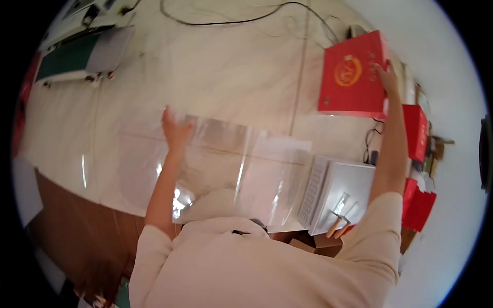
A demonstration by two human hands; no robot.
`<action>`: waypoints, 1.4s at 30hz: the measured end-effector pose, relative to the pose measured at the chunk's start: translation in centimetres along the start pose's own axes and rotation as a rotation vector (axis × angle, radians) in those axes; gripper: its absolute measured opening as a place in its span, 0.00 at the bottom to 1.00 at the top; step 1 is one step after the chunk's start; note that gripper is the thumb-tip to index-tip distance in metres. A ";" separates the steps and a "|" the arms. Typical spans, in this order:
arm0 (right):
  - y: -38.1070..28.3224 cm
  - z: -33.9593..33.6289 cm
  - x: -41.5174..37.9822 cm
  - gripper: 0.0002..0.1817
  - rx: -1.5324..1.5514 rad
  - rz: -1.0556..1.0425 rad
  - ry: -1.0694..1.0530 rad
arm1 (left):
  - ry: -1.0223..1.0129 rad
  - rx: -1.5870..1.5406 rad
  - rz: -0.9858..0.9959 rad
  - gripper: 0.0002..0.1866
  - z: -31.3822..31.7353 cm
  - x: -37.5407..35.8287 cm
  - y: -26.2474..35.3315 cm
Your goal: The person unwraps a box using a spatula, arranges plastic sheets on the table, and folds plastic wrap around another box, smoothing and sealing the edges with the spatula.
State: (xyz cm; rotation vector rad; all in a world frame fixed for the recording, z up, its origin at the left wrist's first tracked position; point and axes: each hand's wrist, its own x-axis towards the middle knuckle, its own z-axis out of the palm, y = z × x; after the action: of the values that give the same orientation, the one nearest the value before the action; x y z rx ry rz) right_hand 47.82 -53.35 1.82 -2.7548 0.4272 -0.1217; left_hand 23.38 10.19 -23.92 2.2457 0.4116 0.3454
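My left hand (177,132) is over a large sheet of clear plastic film (215,167) on the table, with its thumb and fingers spread apart. The film is see-through and glossy, and it is hard to tell whether it is a flat sheet or a bag. To the right, my right hand (387,81) grips the side edge of a red box (349,77) that has a gold round emblem. The thumb lies on the box's printed face; the other fingers are partly hidden at its edge.
A white box-like device (346,179) bears a tool with orange-brown handles (336,226). More red boxes (415,131) line the wall at right. A black cable (226,23) runs across the pale table's far side. A machine with a green belt (69,59) stands far left.
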 end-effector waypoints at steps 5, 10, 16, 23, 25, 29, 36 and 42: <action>-9.3 2.4 -6.7 0.44 -0.540 0.096 0.246 | 0.014 0.310 -0.156 0.34 -1.3 1.1 -0.2; -13.8 6.7 -16.5 0.30 -0.285 -0.526 0.501 | 0.126 -0.105 -0.260 0.12 -5.3 2.1 -2.8; -19.9 26.3 -31.5 0.16 0.483 -0.311 -0.155 | 0.195 -0.004 -0.530 0.33 -7.5 3.3 -7.3; -35.6 40.1 -36.7 0.31 0.587 -0.109 -0.080 | -0.086 -0.040 -0.535 0.36 -5.8 4.9 -4.5; -38.4 38.3 -35.9 0.25 0.478 -0.087 -0.115 | -0.145 -0.137 -0.495 0.27 -4.3 5.0 -6.6; -39.3 36.7 -32.9 0.14 0.512 -0.075 -0.052 | -0.088 -0.467 -0.491 0.12 -6.8 4.9 -4.7; -29.8 26.6 -43.6 0.18 1.158 0.251 -0.027 | -0.188 -0.786 -0.526 0.14 -14.6 -6.0 -2.7; -18.7 24.8 -59.0 0.23 1.025 0.836 -0.027 | -0.361 -0.645 -0.673 0.14 -18.7 -16.1 -7.3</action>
State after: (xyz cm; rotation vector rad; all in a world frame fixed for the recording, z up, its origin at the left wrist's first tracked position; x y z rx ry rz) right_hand 0.29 -10.31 -16.61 -1.4400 1.0900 -0.0583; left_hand 0.44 20.88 -19.38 1.3949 0.7074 -0.2542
